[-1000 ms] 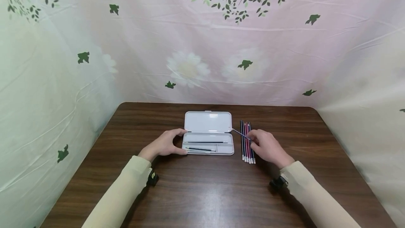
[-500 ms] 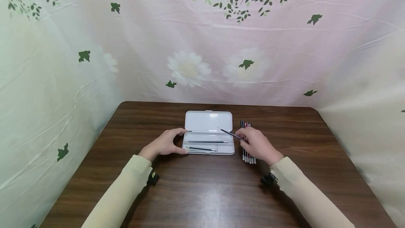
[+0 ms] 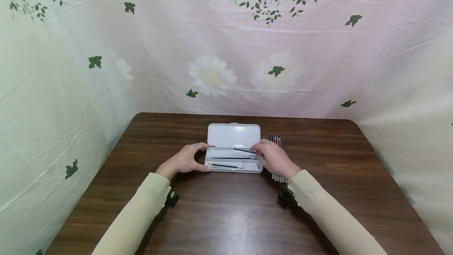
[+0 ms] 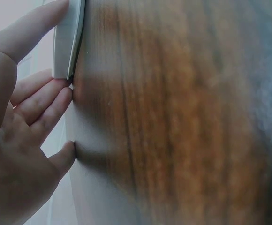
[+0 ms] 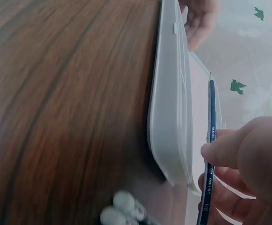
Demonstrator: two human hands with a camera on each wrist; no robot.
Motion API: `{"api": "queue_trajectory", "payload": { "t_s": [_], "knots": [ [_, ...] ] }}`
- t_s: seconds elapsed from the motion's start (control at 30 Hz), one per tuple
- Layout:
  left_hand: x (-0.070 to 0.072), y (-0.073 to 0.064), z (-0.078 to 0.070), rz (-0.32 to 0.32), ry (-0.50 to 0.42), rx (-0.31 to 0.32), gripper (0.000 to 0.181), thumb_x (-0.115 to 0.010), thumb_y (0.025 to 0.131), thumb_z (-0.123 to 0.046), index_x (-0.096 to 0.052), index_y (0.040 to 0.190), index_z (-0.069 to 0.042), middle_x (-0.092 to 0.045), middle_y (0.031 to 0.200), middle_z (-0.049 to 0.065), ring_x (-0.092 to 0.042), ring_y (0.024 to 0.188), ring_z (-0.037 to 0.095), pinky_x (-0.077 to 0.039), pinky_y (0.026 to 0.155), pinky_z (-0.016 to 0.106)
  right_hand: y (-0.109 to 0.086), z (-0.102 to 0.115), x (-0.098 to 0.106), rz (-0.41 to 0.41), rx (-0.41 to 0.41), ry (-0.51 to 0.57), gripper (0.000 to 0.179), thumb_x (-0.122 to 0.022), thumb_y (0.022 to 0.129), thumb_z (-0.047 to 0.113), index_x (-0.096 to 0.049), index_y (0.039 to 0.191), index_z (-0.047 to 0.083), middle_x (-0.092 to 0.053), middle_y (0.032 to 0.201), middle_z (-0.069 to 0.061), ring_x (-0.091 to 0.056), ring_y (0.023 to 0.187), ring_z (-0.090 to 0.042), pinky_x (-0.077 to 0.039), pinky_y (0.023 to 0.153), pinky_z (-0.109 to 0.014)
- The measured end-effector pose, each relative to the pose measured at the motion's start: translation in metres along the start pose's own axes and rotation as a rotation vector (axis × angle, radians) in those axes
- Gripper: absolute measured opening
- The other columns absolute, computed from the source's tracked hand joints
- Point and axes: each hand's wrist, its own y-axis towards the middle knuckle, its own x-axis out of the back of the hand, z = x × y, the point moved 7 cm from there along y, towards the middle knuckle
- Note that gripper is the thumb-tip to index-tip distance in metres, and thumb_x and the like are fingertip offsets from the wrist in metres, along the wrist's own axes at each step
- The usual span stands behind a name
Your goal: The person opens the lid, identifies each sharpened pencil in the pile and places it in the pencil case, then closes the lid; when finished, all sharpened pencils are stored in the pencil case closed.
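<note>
A white pencil case [image 3: 230, 135] lies open on the table, lid folded back. My left hand [image 3: 184, 160] holds its left end, thumb at the front corner and fingers at the back; the left wrist view shows the fingertips at the case's end wall. Between thumb and fingers, my right hand [image 3: 272, 158] pinches a dark pencil [image 5: 208, 187], its tip pointing left over the case's back compartment. One pencil [image 3: 230, 158] lies along that compartment, and more pencil length [image 3: 224, 166] shows in the front one. Right of the case, partly behind my right hand, is a row of pencils [image 3: 278, 178].
The brown wooden table [image 3: 226, 211] reaches back to a patterned cloth [image 3: 240, 50] that hangs behind and at both sides. In the right wrist view, white eraser ends [image 5: 126, 204] of the lying pencils are near the case's corner.
My right hand has carried the pencil left, from above the row to over the case, and the pencil now lies closer to level with the compartment. The left hand has stayed at the case's end.
</note>
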Motion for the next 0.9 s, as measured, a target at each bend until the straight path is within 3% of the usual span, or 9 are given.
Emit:
{"api": "queue_trajectory", "payload": {
  "t_s": [0.5, 0.9],
  "knots": [
    [0.0, 0.0, -0.001, 0.002, 0.0, 0.0, 0.088, -0.092, 0.078, -0.049, -0.055, 0.151, -0.017, -0.061, 0.142, 0.007, -0.053, 0.136, 0.025, -0.04, 0.117, 0.051, 0.031, 0.022, -0.029, 0.08, -0.015, -0.042, 0.02, -0.074, 0.097, 0.001, -0.08, 0.111, 0.014, -0.073, 0.105, -0.002, -0.07, 0.099, -0.018, -0.06, 0.088, -0.04],
    [0.002, 0.0, -0.003, 0.004, -0.007, 0.009, 0.087, -0.092, 0.079, -0.048, -0.055, 0.151, -0.017, -0.061, 0.141, 0.006, -0.053, 0.136, 0.025, -0.039, 0.118, 0.051, 0.045, 0.037, -0.042, 0.067, 0.059, -0.047, 0.021, -0.072, 0.097, -0.001, -0.08, 0.11, 0.013, -0.074, 0.104, -0.002, -0.07, 0.1, -0.02, -0.059, 0.09, -0.039]
  ]
}}
